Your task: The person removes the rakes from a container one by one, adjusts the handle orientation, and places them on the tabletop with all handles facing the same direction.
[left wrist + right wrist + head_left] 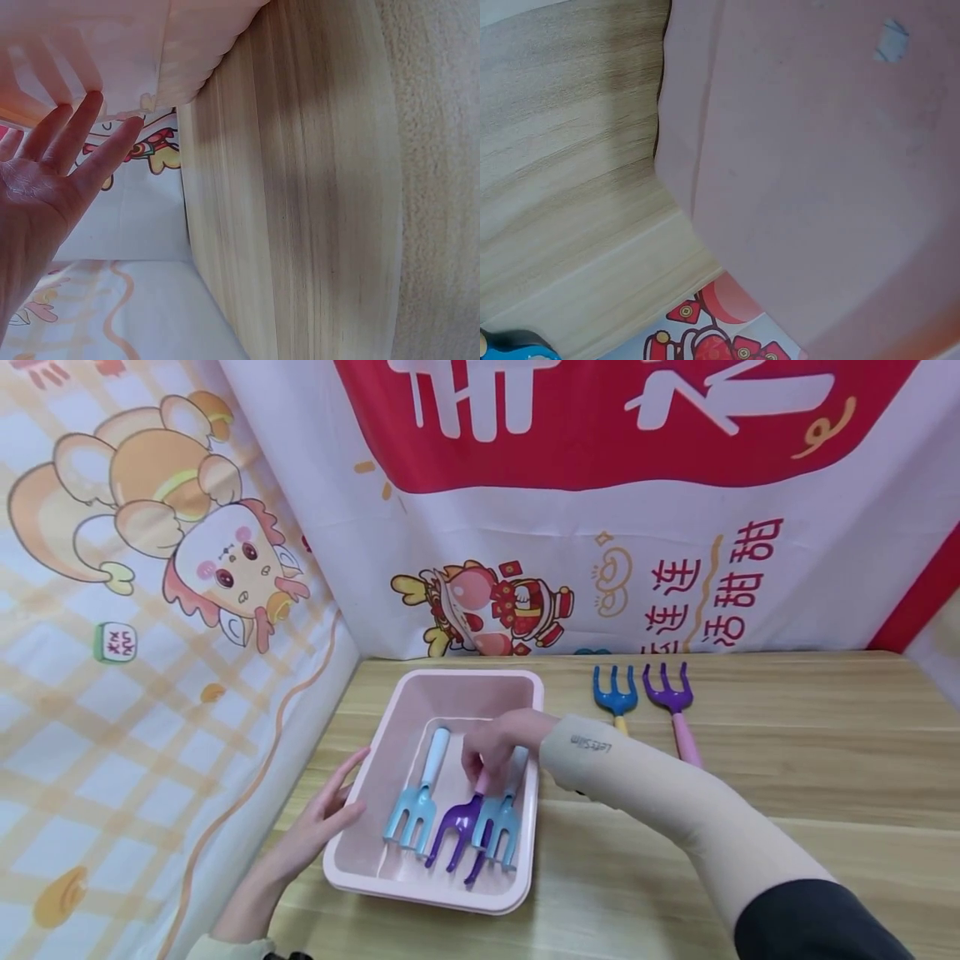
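Inside a pale pink plastic bin (420, 897) lie light blue hand forks (415, 806), one at the left and another light blue fork (501, 822) at the right. My right hand (501, 742) reaches into the bin and grips the pink handle of a purple hand fork (461, 820), whose tines point toward me. The right-hand light blue fork partly covers its tines. At the bin's left rim, my left hand (315, 827) rests with fingers extended; the left wrist view shows the straight fingers (79, 131) against the outer wall. The right wrist view shows only the bin's outer side (802, 165), the hand hidden.
On the wooden table (810, 760), right of the bin, lie a blue fork (616, 697) with a yellow handle and a purple fork (671, 697) with a pink handle. My right forearm partly covers them. Printed cloth (480, 527) hangs behind and at the left.
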A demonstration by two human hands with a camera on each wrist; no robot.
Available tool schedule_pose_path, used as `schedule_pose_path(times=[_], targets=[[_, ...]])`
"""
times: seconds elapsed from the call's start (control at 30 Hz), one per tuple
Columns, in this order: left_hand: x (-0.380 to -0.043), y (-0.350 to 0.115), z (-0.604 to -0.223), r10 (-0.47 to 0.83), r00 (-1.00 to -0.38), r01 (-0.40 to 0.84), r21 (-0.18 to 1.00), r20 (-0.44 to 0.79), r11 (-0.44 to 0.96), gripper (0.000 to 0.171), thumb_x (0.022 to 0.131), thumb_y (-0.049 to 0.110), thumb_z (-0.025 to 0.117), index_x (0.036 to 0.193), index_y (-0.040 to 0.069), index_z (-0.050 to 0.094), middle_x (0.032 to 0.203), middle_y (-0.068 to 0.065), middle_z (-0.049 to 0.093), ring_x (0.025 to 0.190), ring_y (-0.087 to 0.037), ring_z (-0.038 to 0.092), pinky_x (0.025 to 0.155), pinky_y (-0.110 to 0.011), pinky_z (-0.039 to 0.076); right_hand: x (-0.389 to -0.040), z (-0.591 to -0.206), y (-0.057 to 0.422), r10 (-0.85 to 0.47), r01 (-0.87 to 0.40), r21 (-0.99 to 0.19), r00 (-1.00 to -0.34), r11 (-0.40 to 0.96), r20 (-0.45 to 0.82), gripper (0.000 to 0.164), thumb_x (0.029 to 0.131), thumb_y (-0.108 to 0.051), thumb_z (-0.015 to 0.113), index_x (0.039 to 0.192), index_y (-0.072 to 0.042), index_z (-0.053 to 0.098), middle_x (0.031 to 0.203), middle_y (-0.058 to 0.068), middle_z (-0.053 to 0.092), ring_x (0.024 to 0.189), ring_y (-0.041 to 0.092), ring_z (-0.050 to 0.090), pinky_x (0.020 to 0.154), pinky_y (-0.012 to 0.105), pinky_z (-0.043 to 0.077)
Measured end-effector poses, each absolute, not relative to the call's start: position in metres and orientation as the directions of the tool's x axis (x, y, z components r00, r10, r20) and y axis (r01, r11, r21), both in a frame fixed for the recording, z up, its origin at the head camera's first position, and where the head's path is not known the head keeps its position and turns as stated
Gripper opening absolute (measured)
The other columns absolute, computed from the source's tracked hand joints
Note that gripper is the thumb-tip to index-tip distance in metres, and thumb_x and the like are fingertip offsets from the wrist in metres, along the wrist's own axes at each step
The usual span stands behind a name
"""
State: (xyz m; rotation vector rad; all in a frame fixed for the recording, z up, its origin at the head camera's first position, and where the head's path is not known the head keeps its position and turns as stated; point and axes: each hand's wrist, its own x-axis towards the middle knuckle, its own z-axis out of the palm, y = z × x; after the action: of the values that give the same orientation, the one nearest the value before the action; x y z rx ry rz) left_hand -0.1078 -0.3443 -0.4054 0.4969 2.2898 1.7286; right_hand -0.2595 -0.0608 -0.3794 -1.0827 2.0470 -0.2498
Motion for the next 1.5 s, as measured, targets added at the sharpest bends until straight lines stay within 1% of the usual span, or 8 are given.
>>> schedule_pose_path(times=[0.27, 0.4, 0.53, 0.77, 1.0, 1.17, 1.3, 1.5], targets=[[-0.107, -0.343, -0.404, 0.386, -0.922, 0.103, 0.963, -0.002, 0.250, 0.065, 0.102, 0.005, 0.043, 0.157, 0.018, 0.012, 0.140, -0.037, 0.039, 0.114, -0.028, 0.058, 0.083, -0.042, 0.055, -0.256, -0.368, -0.060, -0.809, -0.676, -0.501, -0.253, 0.539, -0.530, 0.007, 0.090, -0.009, 0.070, 0.090, -0.013, 0.075, 0.078, -0.003, 0.062, 0.076, 0.009, 0.052, 0.069, 0.021, 0.044], [-0.107, -0.343, -0.403, 0.389, -0.921, 0.108, 0.963, 0.003, 0.247, 0.065, 0.102, 0.005, 0.043, 0.157, 0.018, 0.012, 0.141, -0.037, 0.038, 0.114, -0.027, 0.059, 0.082, -0.042, 0.055, -0.256, -0.355, -0.055, -0.803, -0.656, -0.515, -0.252, 0.552, -0.540, 0.007, 0.090, -0.009, 0.070, 0.092, -0.014, 0.075, 0.080, -0.004, 0.063, 0.078, 0.009, 0.052, 0.072, 0.022, 0.044], [-0.108, -0.343, -0.403, 0.389, -0.921, 0.106, 0.966, 0.007, 0.234, 0.065, 0.102, 0.004, 0.043, 0.157, 0.018, 0.012, 0.139, -0.038, 0.039, 0.111, -0.027, 0.060, 0.080, -0.043, 0.056, -0.256, -0.339, -0.048, -0.809, -0.677, -0.503, -0.246, 0.537, -0.534, 0.005, 0.090, -0.016, 0.071, 0.092, -0.017, 0.075, 0.083, -0.005, 0.064, 0.080, 0.009, 0.053, 0.074, 0.023, 0.045], [-0.109, -0.345, -0.403, 0.384, -0.923, 0.095, 0.968, -0.002, 0.234, 0.066, 0.102, 0.004, 0.044, 0.157, 0.019, 0.012, 0.139, -0.040, 0.038, 0.108, -0.028, 0.062, 0.079, -0.044, 0.057, -0.259, -0.315, -0.034, -0.856, -0.680, -0.544, -0.264, 0.492, -0.444, 0.016, 0.088, -0.003, 0.068, 0.093, -0.016, 0.074, 0.086, 0.000, 0.066, 0.080, 0.011, 0.054, 0.074, 0.024, 0.047], [-0.108, -0.343, -0.404, 0.387, -0.922, 0.085, 0.969, -0.012, 0.233, 0.066, 0.102, 0.004, 0.044, 0.157, 0.017, 0.010, 0.140, -0.040, 0.036, 0.108, -0.030, 0.062, 0.080, -0.045, 0.057, -0.260, -0.301, -0.016, -0.899, -0.673, -0.603, -0.248, 0.428, -0.362, 0.006, 0.092, -0.012, 0.067, 0.093, -0.012, 0.073, 0.081, -0.003, 0.063, 0.078, 0.013, 0.052, 0.069, 0.024, 0.045], [-0.107, -0.342, -0.405, 0.379, -0.925, 0.060, 0.974, -0.027, 0.217, 0.068, 0.101, 0.004, 0.044, 0.157, 0.018, 0.009, 0.141, -0.041, 0.033, 0.105, -0.034, 0.063, 0.077, -0.049, 0.057, -0.257, -0.288, 0.003, -0.922, -0.645, -0.659, -0.256, 0.387, -0.291, 0.011, 0.094, -0.019, 0.067, 0.091, -0.009, 0.071, 0.079, -0.001, 0.061, 0.074, 0.012, 0.050, 0.066, 0.023, 0.043], [-0.108, -0.342, -0.406, 0.387, -0.922, 0.062, 0.977, -0.023, 0.206, 0.068, 0.101, 0.003, 0.044, 0.157, 0.017, 0.009, 0.140, -0.042, 0.032, 0.104, -0.034, 0.063, 0.076, -0.050, 0.057, -0.255, -0.279, 0.019, -0.917, -0.627, -0.669, -0.292, 0.399, -0.273, 0.015, 0.094, -0.022, 0.066, 0.090, -0.008, 0.070, 0.079, 0.000, 0.060, 0.073, 0.012, 0.050, 0.064, 0.024, 0.042], [-0.110, -0.342, -0.408, 0.392, -0.920, 0.083, 0.974, -0.008, 0.213, 0.067, 0.101, 0.003, 0.043, 0.157, 0.018, 0.011, 0.140, -0.042, 0.034, 0.106, -0.031, 0.063, 0.077, -0.048, 0.057, -0.254, -0.274, 0.045, -0.905, -0.644, -0.640, -0.350, 0.419, -0.241, 0.014, 0.095, -0.023, 0.065, 0.096, -0.011, 0.072, 0.086, 0.000, 0.066, 0.076, 0.014, 0.055, 0.068, 0.028, 0.048]])
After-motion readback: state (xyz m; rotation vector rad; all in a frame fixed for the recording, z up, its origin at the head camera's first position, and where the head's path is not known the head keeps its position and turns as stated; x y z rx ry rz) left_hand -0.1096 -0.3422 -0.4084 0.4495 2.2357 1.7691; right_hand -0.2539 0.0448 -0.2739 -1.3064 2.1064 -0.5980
